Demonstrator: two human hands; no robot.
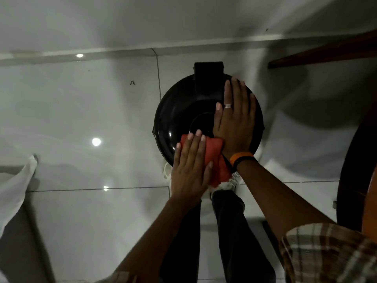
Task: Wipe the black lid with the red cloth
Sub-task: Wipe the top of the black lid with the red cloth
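Observation:
The black lid [175, 111] is round and glossy, seen from straight above, with a black hinge block at its far edge. The red cloth [214, 156] lies over the lid's near edge. My left hand [189, 170] presses flat on the cloth's left part, fingers spread, with the cloth showing to the right of the hand. My right hand [234, 119] lies flat and open on the lid's right half, fingers pointing away from me; it wears a ring and an orange and black wristband.
Glossy white floor tiles [91, 119] surround the bin. A dark wooden edge [326, 52] runs at the upper right and a dark curved piece of furniture [350, 170] stands at the right. A white fabric [14, 186] hangs at the left. My legs and white shoes are below the lid.

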